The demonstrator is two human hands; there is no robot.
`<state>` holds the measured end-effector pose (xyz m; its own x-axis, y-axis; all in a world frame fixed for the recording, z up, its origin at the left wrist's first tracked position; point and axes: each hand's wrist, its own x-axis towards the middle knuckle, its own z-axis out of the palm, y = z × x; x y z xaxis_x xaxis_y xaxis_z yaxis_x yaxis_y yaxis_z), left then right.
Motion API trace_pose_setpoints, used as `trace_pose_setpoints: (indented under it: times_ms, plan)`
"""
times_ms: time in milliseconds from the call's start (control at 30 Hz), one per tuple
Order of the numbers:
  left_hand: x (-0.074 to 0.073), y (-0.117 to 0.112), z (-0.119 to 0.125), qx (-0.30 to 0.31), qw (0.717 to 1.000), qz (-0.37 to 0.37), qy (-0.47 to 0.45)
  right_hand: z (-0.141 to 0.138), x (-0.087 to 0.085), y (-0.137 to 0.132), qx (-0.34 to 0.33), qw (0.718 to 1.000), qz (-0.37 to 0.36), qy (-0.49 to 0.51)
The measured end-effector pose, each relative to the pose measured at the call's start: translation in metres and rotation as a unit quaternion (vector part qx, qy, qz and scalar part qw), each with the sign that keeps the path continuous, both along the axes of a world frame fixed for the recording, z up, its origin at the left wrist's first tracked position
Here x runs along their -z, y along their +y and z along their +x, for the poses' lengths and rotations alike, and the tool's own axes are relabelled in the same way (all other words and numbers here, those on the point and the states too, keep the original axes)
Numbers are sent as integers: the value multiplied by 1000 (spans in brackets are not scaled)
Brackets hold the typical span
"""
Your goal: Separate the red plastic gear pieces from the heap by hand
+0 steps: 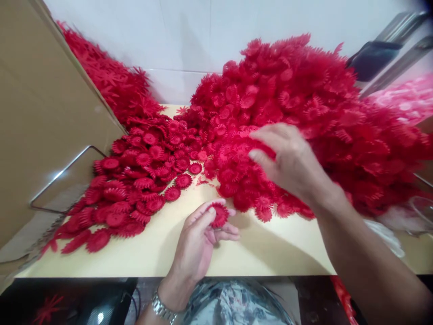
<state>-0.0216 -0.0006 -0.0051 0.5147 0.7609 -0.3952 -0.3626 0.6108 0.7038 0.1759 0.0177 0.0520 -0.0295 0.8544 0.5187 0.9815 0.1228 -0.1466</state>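
Red plastic flower piece (219,215), round with a toothed rim, sits lower centre of the frame, just above the near table edge. It is pinched in the left hand (199,239): thumb on top, fingertips closed under and beside it. The left palm is turned up and a metal wristwatch (162,309) shows at the wrist, bottom of frame. The right hand (291,162) is right of centre, laid over the front slope of the large heap (338,104) of like red pieces. Its fingers are stretched out, near together and pointing left. The hand is blurred, so I cannot tell whether anything is caught under them. The heap fills the upper right and spills down almost to the held piece. Left of centre lies a flatter spread (135,180) of the same pieces, mostly face up, running to the lower left. Both lie on a pale yellow table (270,253). A cardboard sheet (40,113) leans along the left side, with a bent metal wire (61,176) against it. Behind it, upper left, is a drift of spikier red pieces (108,76). A white wall (189,36) runs across the top, and a pink heap (406,97) shows at the right edge.
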Motion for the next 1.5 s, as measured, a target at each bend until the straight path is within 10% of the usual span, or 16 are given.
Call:
trace_pose_setpoints:
  times_ms: [133, 367, 600, 767, 967, 1133, 1333, 1500]
  plan:
    - [5, 0, 4, -25, 999, -8, -27, -48, 27, -26, -153, 959, -195, 134]
    - [8, -5, 5, -36, 999, 37, 15, -57, 44, -30, -220, 925, -164, 263]
    - [5, -5, 5, -27, 996, 59, 56, -34, 30, -7, -38, 999, 14, 37]
    - [1, -2, 2, 4, 1000, 11, 23, 10, 0, 13, 119, 987, 47, -103]
    - [1, 3, 2, -11, 999, -15, -34, -32, 22, -20, -140, 978, -118, 99]
    - [3, -2, 4, 6, 999, 32, -11, -57, 44, -29, -214, 935, -152, 237]
    - [8, -3, 5, -12, 995, 81, 52, -56, 43, -29, -175, 940, -173, 236]
    - [4, -3, 3, -6, 993, 63, 104, -41, 36, -13, -41, 998, -28, 28]
